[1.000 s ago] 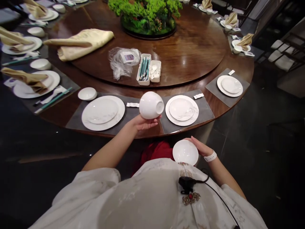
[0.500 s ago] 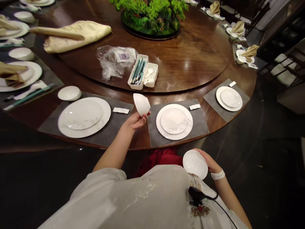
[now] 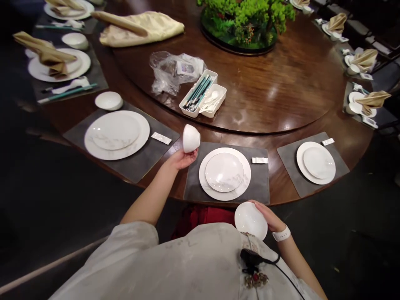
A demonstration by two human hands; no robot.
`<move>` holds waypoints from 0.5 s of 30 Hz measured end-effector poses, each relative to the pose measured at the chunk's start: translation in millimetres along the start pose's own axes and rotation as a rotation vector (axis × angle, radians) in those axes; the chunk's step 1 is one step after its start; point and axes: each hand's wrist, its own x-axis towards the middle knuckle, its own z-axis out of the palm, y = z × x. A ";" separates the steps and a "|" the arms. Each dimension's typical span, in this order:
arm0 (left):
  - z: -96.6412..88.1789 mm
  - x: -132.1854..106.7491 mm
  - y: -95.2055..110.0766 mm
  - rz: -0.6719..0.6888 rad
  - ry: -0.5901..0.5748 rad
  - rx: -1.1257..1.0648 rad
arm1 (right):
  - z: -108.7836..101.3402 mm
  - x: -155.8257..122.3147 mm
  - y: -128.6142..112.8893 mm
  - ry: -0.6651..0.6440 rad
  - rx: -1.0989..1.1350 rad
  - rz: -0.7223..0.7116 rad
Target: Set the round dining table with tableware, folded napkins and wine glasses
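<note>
The left hand [image 3: 181,160] was up at the table's edge, palm upward, its fingers closed under a small white porcelain bowl [image 3: 191,138] that sat tilted on them; the right hand [image 3: 268,216] was lower, close to the chest and off the table, curved around the side of a second white porcelain bowl [image 3: 250,221], with its fingers [image 3: 261,207] over the upper edge and a white wristband [image 3: 281,234] just behind them; the two hands were well apart, each clamped on its own bowl.

Just right of the left hand lay a white plate stacked on a wider white plate [image 3: 224,171], on a grey placemat [image 3: 259,183], with the right hand's bowl just below that mat's near edge; just left of the left hand lay a folded white sachet [image 3: 161,138] on a dark placemat [image 3: 131,166], beside another stacked pair of white plates [image 3: 116,135]; a white bowl [image 3: 108,101] stood beyond those plates.

Ahead of the left hand, on the wooden turntable [image 3: 281,87], stood a white caddy of chopsticks [image 3: 197,93], a white tray of spoons [image 3: 213,100] and a crumpled plastic bag [image 3: 168,73]; further on stood a green plant centrepiece [image 3: 246,25]; a red cloth [image 3: 203,217] showed below the table's edge, between the hands.
</note>
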 end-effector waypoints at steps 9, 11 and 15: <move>-2.5 26.6 -19.8 0.152 0.311 -0.058 | -56.3 15.1 -8.7 -0.107 -0.045 0.048; -0.7 36.4 -24.9 0.183 0.371 -0.053 | -71.0 14.5 -8.1 -0.120 -0.016 0.085; 4.4 53.4 -38.2 0.273 0.503 -0.005 | -100.6 14.9 -4.0 -0.013 0.149 0.105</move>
